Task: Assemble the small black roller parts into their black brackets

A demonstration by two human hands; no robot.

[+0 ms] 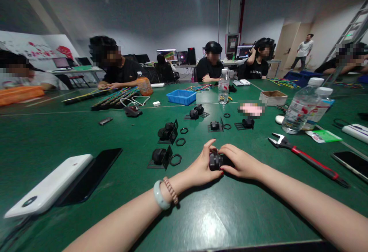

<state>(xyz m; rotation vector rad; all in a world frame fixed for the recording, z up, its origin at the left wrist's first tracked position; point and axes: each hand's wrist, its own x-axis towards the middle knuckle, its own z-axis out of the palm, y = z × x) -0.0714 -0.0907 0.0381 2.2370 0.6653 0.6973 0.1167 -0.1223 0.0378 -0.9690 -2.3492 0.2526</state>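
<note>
Between my two hands is a black plastic fitting, held just above the green table. My left hand grips its left side, thumb below and fingers above. From the right, my right hand has its fingers closed round the other end, which is partly hidden. Left of my hands stand similar black fittings on slotted brackets, one near and a group behind. Black hex ring nuts lie beside them, such as one nut. Further fittings on brackets sit beyond my hands.
An adjustable wrench and water bottles are on the right. A white power bank and a black phone lie at the left. Farther back are a blue tray, a bottle and several seated people.
</note>
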